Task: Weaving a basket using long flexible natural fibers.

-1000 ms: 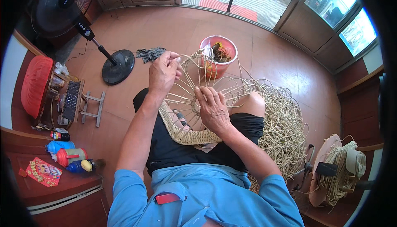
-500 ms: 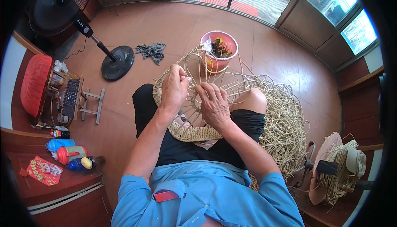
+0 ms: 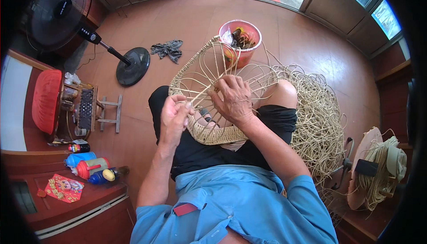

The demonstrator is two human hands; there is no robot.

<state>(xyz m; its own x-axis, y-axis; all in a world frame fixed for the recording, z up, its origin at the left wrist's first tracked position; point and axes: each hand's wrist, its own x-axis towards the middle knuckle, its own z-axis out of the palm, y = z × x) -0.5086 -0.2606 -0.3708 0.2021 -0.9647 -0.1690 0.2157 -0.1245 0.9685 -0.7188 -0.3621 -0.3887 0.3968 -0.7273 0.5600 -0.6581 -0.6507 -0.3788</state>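
A round open weave of pale straw cord (image 3: 215,136) rests across my lap, with a thick, closely woven rim and thin loops running inward. My left hand (image 3: 175,118) is closed in a pinch at its left side, gripping a cord strand (image 3: 200,94) drawn tight between the hands. Over the middle of the weave, my right hand (image 3: 235,100) curls its fingers round the gathered cords; its fingertips are partly hidden. Beside my right knee lies a big tangled heap of the same cord (image 3: 311,124), joined to the weave by loose strands.
Just beyond the weave stands a pink bucket (image 3: 255,50) with dark items inside. A standing fan (image 3: 133,68) and a grey rag (image 3: 167,50) are at the far left. Bottles (image 3: 91,167) sit on a red cabinet at left. A cord reel (image 3: 378,173) stands at right.
My left hand has come down and left toward my body, stretching the strand. My right hand stays at the middle of the weave. The whole view has shifted slightly.
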